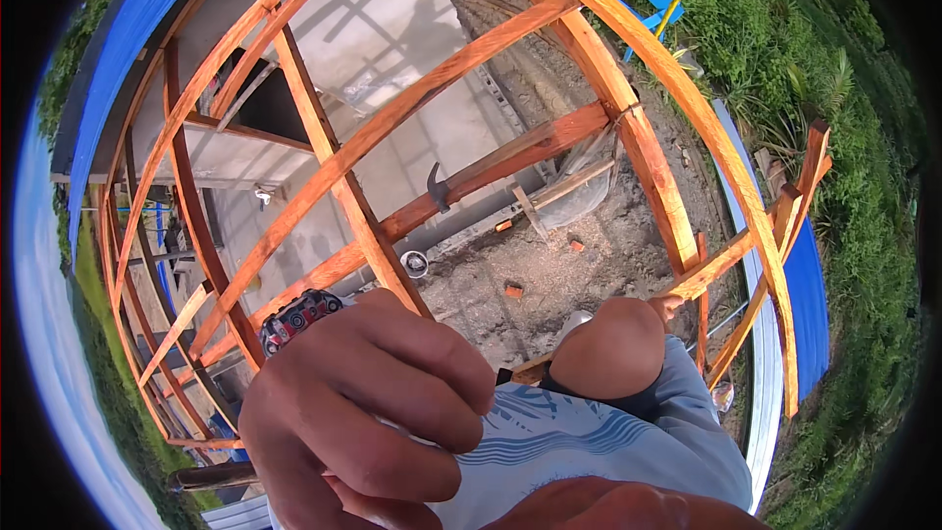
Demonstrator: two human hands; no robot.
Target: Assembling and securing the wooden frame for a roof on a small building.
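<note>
Orange timber rafters (334, 172) and rails cross the whole view, and the person sits high on this frame looking down past a bare knee (613, 344) to the sandy ground (549, 275).

The left hand (363, 412) fills the lower middle. Its fingers (432, 373) are curled in toward the palm like a loose fist, with the knuckles up, and they rest against the pale blue shorts (589, 437). Whether they pinch anything is hidden. A small red, black and white patterned thing (299, 319) sits just beyond the knuckles, touching the hand; it may be a pouch or a band, but the view is too warped to say.

The right hand (608, 510) shows only as a strip of skin at the bottom edge, so its state cannot be told.

A hammer (437, 186) hangs by its head on a sloping rail (510, 157), well apart from both hands and below the nearest rafter.

Judging from this, the step in hand is a fumble at the lap, most likely at the shorts' pocket or the patterned thing, not work on the wood. The next move calls for a firm seat on the frame and a long, steady reach down to the hammer, with the other hand braced on a rafter.
</note>
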